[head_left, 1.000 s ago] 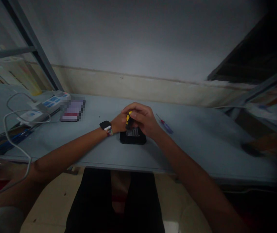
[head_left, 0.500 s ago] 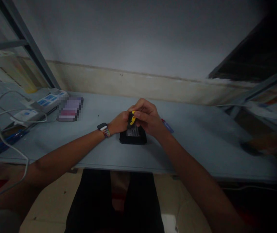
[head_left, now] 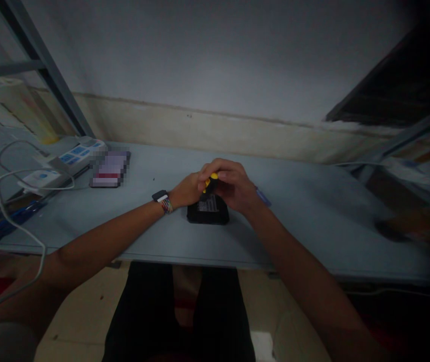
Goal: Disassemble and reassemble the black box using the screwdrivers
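Note:
A screwdriver with a stubby black-and-yellow handle [head_left: 210,184] stands tilted over a flat black case [head_left: 208,217] that carries a printed label. My right hand [head_left: 233,183] is closed around the handle from above, fingers curled over its top. Close against it on the left is my left hand [head_left: 189,189], at the case's far left side by the tool's lower part. Its fingers look curled, but their tips and what they grip are hidden. The screwdriver's tip is also out of sight behind the handle and hands.
Right of my hand lies a small blue item [head_left: 263,196], partly covered. A phone [head_left: 109,168], a white power strip [head_left: 68,161] and a loose white cable [head_left: 2,206] occupy the left side. Blurred things [head_left: 407,223] sit at the right. The table's front edge [head_left: 192,262] runs above my legs.
My right hand has changed from a fingertip pinch to curling over the top of the handle. The handle has turned and tilted slightly. The left hand stays nearly in place.

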### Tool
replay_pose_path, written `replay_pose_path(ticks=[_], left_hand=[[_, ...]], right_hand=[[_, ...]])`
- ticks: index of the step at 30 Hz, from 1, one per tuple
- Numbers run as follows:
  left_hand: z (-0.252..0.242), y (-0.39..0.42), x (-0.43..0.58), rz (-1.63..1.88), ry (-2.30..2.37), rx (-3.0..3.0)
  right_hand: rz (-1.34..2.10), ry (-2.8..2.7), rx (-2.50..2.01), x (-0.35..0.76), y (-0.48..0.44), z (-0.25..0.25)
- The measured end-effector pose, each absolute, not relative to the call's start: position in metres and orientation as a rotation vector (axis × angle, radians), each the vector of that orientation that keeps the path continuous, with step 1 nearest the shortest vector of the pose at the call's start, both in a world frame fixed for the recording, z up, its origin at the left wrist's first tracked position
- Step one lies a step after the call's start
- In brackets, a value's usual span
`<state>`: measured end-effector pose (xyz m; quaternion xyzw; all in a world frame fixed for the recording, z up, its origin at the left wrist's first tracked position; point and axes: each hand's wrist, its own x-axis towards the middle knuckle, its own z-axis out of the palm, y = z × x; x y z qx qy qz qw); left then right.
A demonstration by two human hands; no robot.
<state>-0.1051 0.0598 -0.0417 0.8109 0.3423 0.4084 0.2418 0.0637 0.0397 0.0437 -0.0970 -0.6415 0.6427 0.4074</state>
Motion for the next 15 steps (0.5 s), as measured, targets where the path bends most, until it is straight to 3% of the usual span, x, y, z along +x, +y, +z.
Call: replay_pose_path(ticks=[15], left_hand=[[-0.043, 0.059, -0.103, 1.094, 1.115, 2.245]], right_hand=[[1.522, -1.608, -0.214, 0.054, 0.036, 0.040]])
